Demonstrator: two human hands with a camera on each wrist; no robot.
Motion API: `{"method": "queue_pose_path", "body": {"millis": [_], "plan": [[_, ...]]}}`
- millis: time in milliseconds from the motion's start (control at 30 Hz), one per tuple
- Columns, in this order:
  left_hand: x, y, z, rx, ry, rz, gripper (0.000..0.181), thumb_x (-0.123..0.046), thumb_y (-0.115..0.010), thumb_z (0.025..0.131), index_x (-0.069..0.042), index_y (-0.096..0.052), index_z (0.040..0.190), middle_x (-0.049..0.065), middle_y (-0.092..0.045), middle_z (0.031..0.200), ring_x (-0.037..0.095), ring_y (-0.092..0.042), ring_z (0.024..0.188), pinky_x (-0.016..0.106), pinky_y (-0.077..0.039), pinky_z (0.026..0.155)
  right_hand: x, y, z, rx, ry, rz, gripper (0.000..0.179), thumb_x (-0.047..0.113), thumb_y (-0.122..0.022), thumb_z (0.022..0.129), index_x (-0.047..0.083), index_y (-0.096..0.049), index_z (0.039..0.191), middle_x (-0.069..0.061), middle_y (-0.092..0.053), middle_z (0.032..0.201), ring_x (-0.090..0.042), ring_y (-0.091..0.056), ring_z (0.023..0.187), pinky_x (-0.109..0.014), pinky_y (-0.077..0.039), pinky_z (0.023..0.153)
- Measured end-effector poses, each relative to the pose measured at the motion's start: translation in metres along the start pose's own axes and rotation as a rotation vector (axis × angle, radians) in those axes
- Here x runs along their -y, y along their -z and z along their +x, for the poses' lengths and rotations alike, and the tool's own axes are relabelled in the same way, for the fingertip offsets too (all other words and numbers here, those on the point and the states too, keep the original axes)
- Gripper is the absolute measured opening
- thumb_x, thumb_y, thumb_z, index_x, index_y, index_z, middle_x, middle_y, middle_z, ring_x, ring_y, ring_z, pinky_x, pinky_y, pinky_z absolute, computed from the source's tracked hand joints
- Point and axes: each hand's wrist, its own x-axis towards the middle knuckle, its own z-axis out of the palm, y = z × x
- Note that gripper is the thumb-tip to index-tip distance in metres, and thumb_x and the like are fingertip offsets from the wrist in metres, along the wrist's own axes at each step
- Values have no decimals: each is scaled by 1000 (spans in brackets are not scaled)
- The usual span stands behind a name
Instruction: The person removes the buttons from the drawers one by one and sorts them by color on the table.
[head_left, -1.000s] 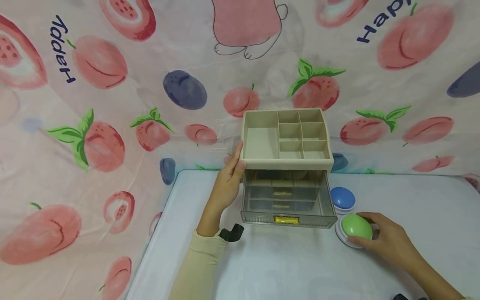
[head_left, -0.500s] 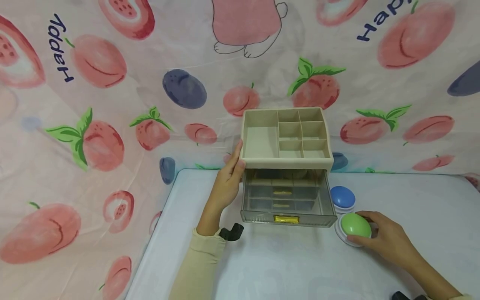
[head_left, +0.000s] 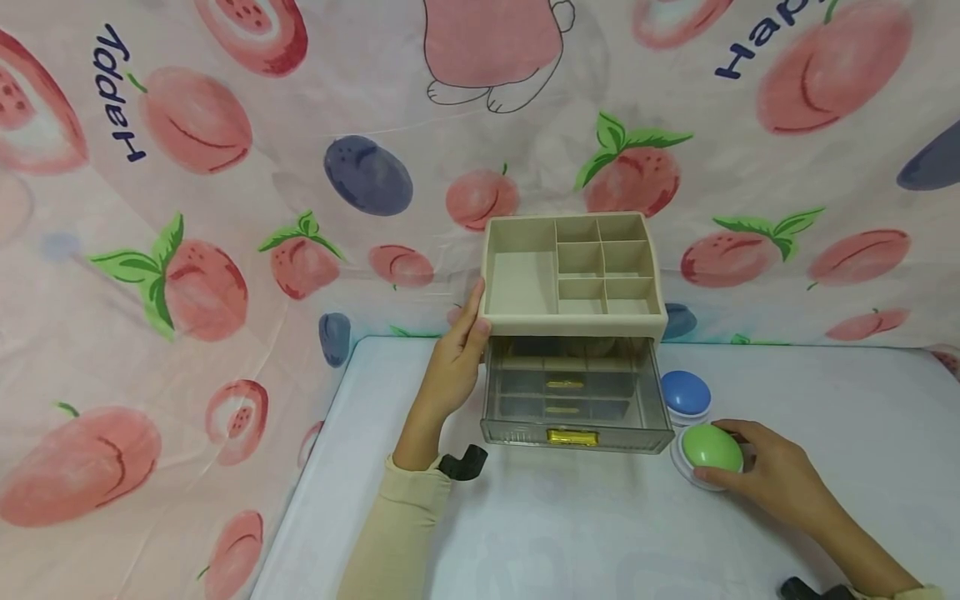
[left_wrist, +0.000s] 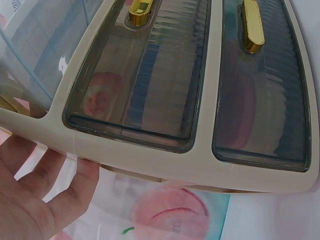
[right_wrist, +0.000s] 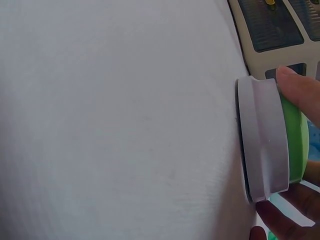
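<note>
Drawer (head_left: 517, 433) protruding | blue button (head_left: 686, 392) behind green button (head_left: 711, 447) | fruit-print backdrop (head_left: 525, 142)

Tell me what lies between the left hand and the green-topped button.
The pulled-out tinted drawer of the organizer lies between the left hand and the green-topped button; the head view shows this.

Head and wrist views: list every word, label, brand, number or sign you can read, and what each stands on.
"Happy", sideways, left on the backdrop.
"Hap", then cut off by the top edge, right on the backdrop.
Faint marks on the table, head view: unreadable.
Letters, left wrist view, top left corner: too blurred; surface unclear.
Organizer, green button, blue button: none seen.
</note>
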Motion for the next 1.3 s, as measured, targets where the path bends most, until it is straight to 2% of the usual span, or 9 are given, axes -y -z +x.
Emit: {"method": "queue_pose_path", "body": {"millis": [133, 367, 467, 600, 700, 833, 900, 967, 1300], "plan": [[0, 0, 0, 1, 0, -1, 55, -50, -39, 109, -42, -24, 161, -10, -31, 166, 26, -52, 127, 51, -43, 109, 1, 0, 1, 9, -3, 3, 90, 59, -90, 69, -2, -62, 128, -30, -65, 126, -46, -63, 109, -59, -54, 80], [1, 0, 0, 6, 3, -5, 58, -56, -37, 106, -44, -22, 161, -13, -30, 166, 25, -52, 122, 47, -44, 106, 2, 5, 1, 46, -14, 30, 94, 59, -89, 70, -2, -58, 134, -32, -60, 132, -50, -63, 109, -63, -53, 82], [0, 0, 0, 8, 0, -10, 55, -50, -39, 109, -44, -23, 161, -14, -28, 166, 21, -49, 132, 49, -41, 112, 7, 9, 2, 40, -8, 54, 91, 54, -89, 73, -1, -56, 137, -31, -59, 133, -50, -63, 110, -64, -54, 83], [-1, 0, 0, 4, -7, -18, 54, -42, -41, 110, -41, -24, 162, -11, -29, 167, 20, -43, 143, 50, -39, 116, 19, 16, 3, -64, 41, 70, 79, 46, -89, 77, 2, -59, 135, -25, -62, 130, -45, -59, 116, -61, -53, 85], [-1, 0, 0, 2, -14, -23, 54, -40, -41, 111, -39, -24, 162, -8, -30, 167, 20, -41, 145, 51, -38, 117, 33, 22, 4, -165, 76, 77, 73, 42, -90, 77, 7, -61, 133, -18, -66, 127, -33, -59, 116, -32, -55, 89], [-1, 0, 1, 5, -14, -20, 54, -44, -40, 110, -41, -24, 162, -9, -29, 167, 18, -42, 144, 49, -39, 116, 56, 30, 4, -273, 119, 127, 64, 34, -91, 78, 13, -64, 133, -10, -69, 126, 2, -53, 116, 1, -33, 86], [0, 1, 1, 6, -11, -18, 55, -47, -40, 109, -43, -23, 161, -11, -29, 166, 17, -40, 146, 49, -38, 118, 68, 35, 4, -310, 142, 153, 60, 28, -90, 80, 14, -65, 132, -9, -69, 125, 16, -46, 113, 3, -30, 88], [0, 1, 1, 6, -8, -17, 55, -49, -40, 109, -44, -23, 161, -13, -29, 166, 17, -40, 146, 50, -38, 117, 81, 40, 5, -334, 162, 172, 56, 23, -89, 81, 14, -65, 131, -8, -70, 125, 22, -42, 113, 4, -29, 89], [2, 0, 1, 6, -15, -23, 54, -45, -41, 110, -43, -24, 161, -14, -28, 166, 18, -40, 146, 50, -37, 118, 135, 59, 13, -425, 366, 235, 59, 5, -90, 73, 14, -69, 128, -5, -73, 118, 13, -53, 111, -5, -36, 92]]}}
